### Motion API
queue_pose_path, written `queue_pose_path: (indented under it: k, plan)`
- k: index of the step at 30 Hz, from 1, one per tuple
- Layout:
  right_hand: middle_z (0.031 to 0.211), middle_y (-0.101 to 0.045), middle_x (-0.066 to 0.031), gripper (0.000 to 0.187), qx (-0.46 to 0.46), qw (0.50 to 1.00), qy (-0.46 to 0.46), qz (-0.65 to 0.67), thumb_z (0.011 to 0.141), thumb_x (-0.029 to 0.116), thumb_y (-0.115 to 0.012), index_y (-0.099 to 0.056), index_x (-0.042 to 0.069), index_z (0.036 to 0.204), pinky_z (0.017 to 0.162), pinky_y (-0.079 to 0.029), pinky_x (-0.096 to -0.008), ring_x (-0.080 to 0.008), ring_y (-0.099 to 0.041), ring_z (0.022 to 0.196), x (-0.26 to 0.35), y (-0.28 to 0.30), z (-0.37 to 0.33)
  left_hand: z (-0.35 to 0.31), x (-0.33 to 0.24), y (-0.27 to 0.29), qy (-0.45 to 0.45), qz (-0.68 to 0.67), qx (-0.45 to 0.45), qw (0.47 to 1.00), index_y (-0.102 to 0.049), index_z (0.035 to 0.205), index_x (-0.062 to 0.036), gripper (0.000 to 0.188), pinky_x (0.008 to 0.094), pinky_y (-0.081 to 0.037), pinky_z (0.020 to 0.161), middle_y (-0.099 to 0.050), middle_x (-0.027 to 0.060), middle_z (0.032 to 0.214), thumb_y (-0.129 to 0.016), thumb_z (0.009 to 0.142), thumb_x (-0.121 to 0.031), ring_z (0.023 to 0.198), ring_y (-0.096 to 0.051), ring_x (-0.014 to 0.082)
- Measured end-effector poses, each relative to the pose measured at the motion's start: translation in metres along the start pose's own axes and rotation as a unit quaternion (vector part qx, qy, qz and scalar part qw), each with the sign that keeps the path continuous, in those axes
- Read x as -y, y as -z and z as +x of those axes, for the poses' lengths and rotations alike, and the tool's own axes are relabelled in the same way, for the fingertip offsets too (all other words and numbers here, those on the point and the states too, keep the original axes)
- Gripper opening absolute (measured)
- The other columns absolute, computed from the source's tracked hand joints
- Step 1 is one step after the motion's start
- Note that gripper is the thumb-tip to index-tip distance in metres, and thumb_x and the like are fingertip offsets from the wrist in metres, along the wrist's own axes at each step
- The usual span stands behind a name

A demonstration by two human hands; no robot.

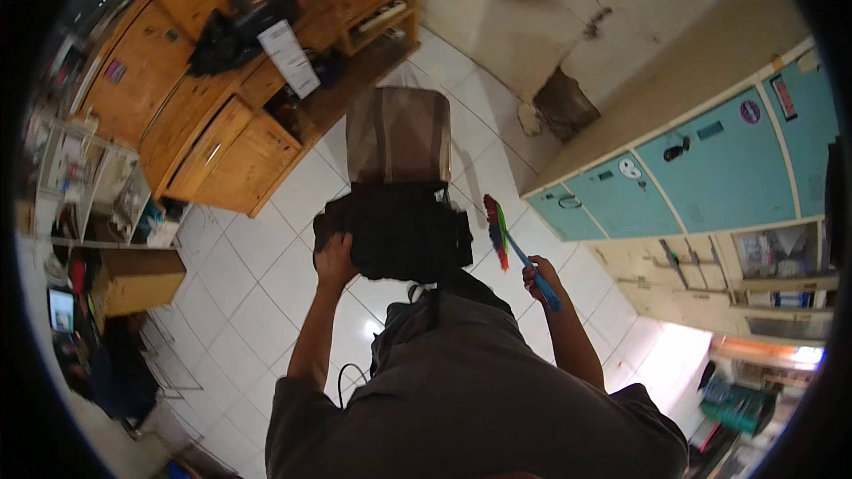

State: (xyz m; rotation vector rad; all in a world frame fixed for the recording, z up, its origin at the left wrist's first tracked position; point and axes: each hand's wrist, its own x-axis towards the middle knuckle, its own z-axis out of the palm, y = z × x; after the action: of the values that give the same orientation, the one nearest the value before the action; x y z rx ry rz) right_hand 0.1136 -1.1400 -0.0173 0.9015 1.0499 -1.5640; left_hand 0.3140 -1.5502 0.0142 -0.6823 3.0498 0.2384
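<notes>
A black bag-like bundle of fabric (390, 229) lies in front of me, against the near end of a brown padded panel with darker stripes (399, 135). My left hand (335, 259) grips the bundle's near left side. To the right, my right hand (541, 280) is closed around the blue handle of a brush (497, 229). Red, green and dark bristles spread from the brush's far end, which is held above the tiles just right of the bundle and apart from it. The underside of the bundle is hidden.
Wooden cabinets (235, 155) stand at the far left. A row of light blue lockers (710, 179) runs along the right. White tiles cover the floor (257, 275). The far wall has a broken, dark patch (565, 105). Shelves (106, 191) line the left.
</notes>
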Motion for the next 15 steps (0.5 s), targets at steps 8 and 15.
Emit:
queue_pose_path:
  k: [8,15]
  plan:
    - [0.044,-0.04,0.003,0.032,0.027,0.987,-0.016,-0.155,0.082,0.03,-0.043,-0.039,0.013,0.056,0.031,-0.033,-0.0185,-0.0074,-0.037,0.034,-0.003,-0.044,-0.011,-0.211,0.006,-0.001,0.118,-0.062,-0.094,0.987,-0.05,0.089,-0.007,0.049,0.0379,-0.049,0.061,-0.051,0.0105,0.085,-0.074,0.049,-0.022,0.077,-0.057,0.0286]
    - [0.049,-0.044,0.0072,0.025,0.08,0.957,-0.117,-0.254,0.085,0.022,-0.045,-0.041,0.013,0.062,0.031,-0.034,-0.0166,-0.0027,-0.042,0.035,-0.005,-0.088,-0.01,-0.312,0.029,-0.014,0.302,-0.061,-0.109,0.945,-0.049,0.095,-0.0058,0.05,0.0392,-0.047,0.063,-0.051,0.0127,0.087,-0.072,0.052,-0.016,0.081,-0.055,0.0312]
